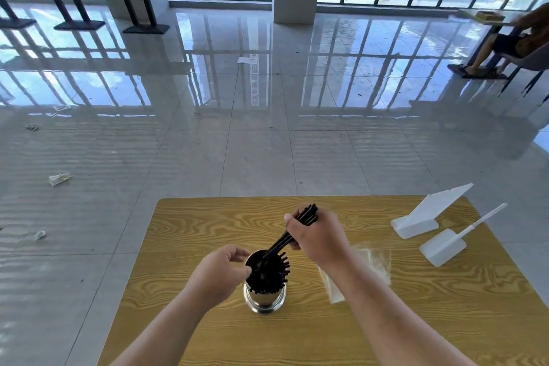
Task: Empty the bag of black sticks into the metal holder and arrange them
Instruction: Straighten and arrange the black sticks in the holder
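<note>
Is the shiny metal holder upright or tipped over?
Upright: shiny metal holder stands on its base on the wooden table, black sticks inside.

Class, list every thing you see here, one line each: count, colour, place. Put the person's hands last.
table: one, light wood grain, foreground
metal holder: one, silver, upright on the table
black sticks: many, black, standing in the holder
stick bundle: one, black, slanting into the holder
plastic bag: one, clear, flat, right of the holder
sign stands: two, white, table's far right
paper scraps: several, white, floor at left
seated person: one, far right
left hand: one, holds the holder's rim
right hand: one, grips the stick bundle
</note>
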Tool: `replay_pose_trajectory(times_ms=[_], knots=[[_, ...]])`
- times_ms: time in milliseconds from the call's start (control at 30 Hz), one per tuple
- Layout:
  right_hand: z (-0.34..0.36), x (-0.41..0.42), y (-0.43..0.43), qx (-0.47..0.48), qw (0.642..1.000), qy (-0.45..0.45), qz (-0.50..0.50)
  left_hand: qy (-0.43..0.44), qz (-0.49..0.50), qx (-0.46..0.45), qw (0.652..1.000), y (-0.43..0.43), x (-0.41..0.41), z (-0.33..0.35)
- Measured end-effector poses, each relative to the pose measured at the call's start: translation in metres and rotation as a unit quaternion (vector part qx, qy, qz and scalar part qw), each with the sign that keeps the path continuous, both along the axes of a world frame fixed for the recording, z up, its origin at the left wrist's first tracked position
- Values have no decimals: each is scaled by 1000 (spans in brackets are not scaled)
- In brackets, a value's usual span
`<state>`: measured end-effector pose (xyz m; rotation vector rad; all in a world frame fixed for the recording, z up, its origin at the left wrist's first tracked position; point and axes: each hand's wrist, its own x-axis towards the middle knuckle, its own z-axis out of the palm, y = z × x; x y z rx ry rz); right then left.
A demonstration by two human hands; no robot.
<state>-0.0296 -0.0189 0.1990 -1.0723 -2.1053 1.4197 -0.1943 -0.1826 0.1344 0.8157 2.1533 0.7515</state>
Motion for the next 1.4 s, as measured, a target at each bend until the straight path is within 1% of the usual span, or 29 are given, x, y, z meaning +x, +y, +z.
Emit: replay_pose_trajectory(times_ms=[33, 100, 233, 367, 467, 600, 733, 900, 1200, 1400], knots=[[-4, -1, -3, 33, 999, -17, 11, 31, -40, -32, 998, -2, 1, -4], [-15, -3, -10, 75, 996, -44, 33, 41, -91, -70, 993, -6, 6, -9], [-39, 1, -20, 57, 984, -134, 102, 69, -119, -79, 987, -5, 18, -16], [-51, 11, -19, 63, 982, -164, 74, 114, -158, -57, 979, 0, 28, -18], [-57, 15, -18, 61, 979, -182, 64, 147, -181, -63, 970, 6, 34, -19], [-63, 16, -24, 11, 971, -220, 96, 187, -200, -62, 960, 12, 39, -23], [-65, 17, -31, -12, 970, -216, 114, 230, -212, -45, 949, 13, 40, -23], [-64, 17, -30, -8, 972, -210, 106, 274, -227, -31, 934, 15, 37, -19], [-60, 17, -31, -11, 978, -192, 85, 256, -196, -2, 947, 19, 22, 11], [-57, 17, -31, -6, 982, -175, 73, 230, -181, -1, 956, 22, 12, 39]])
